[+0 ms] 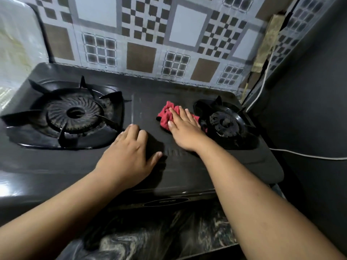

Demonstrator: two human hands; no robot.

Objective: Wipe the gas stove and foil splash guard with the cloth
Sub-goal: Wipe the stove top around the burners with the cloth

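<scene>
A black two-burner gas stove (146, 102) fills the counter. A crumpled red cloth (167, 112) lies on its middle panel, just left of the small right burner (225, 122). My right hand (185, 129) presses flat on the cloth, fingers spread over it. My left hand (129, 152) rests palm down on the bare stove top, beside the large left burner (75, 113), holding nothing. The foil splash guard (150, 42), patterned with brown and grey squares, stands upright behind the stove.
A white cable (308, 155) runs along the dark wall on the right and up the corner. A dark marbled countertop (159, 235) shows in front of the stove. A pale foil panel (16, 44) stands at the left.
</scene>
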